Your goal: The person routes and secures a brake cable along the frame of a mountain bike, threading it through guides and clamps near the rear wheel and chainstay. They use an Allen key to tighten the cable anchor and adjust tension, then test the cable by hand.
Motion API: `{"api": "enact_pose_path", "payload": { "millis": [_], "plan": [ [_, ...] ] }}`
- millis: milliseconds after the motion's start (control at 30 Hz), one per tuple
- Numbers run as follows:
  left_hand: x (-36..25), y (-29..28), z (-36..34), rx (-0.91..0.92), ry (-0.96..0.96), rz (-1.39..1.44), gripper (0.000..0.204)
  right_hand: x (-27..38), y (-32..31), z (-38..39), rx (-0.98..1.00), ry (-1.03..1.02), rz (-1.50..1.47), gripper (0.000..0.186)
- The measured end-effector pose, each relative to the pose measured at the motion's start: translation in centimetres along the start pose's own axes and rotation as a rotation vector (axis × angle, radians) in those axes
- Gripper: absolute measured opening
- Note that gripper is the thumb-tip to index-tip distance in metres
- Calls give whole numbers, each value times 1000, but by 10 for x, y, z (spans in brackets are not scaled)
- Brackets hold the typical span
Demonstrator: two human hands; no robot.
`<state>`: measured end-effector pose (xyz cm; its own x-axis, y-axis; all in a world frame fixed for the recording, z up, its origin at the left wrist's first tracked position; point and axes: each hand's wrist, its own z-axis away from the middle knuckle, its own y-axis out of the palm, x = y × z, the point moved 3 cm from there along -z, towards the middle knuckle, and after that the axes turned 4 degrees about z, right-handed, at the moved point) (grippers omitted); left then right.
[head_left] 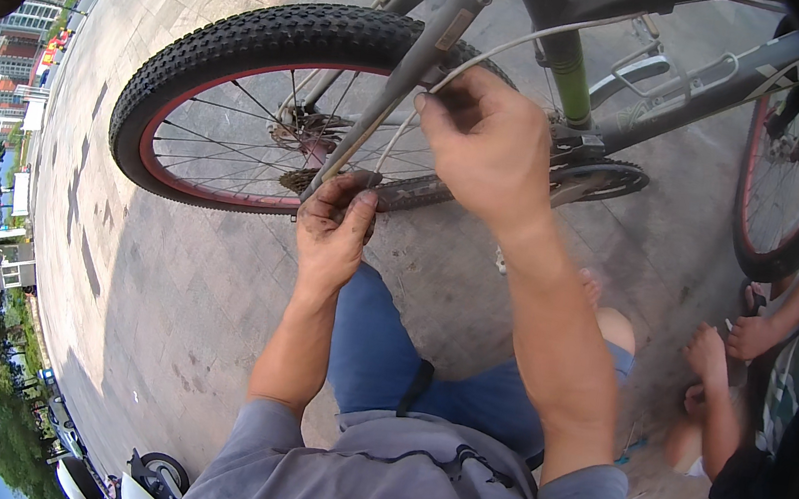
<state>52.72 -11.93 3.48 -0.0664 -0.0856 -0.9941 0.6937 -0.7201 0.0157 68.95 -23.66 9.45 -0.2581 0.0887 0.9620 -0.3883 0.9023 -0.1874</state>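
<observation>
both hands [334,226] pinching bike cable [507,47] (rear wheel [246,37])

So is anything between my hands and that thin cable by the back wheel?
Nothing visible. The right hand already pinches the thin cable at its fingers, next to the rear wheel. The left hand grips lower down, at the frame stay near the chain. Whether it touches the cable there cannot be told.
</observation>
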Motion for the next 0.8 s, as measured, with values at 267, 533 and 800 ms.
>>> {"api": "enact_pose_path", "payload": {
  "millis": [267,533,800],
  "plan": [
    [-3,4,-6,-114,215,-138,19,-5,0,-4,33,-21,-158,17],
    [-4,8,-5,-159,227,-225,15,-7,-13,-17,281,74,-201,17],
    [10,12,-6,-106,227,-137,15,-18,-13,-19,238,147,-468,19]
  ]
}}
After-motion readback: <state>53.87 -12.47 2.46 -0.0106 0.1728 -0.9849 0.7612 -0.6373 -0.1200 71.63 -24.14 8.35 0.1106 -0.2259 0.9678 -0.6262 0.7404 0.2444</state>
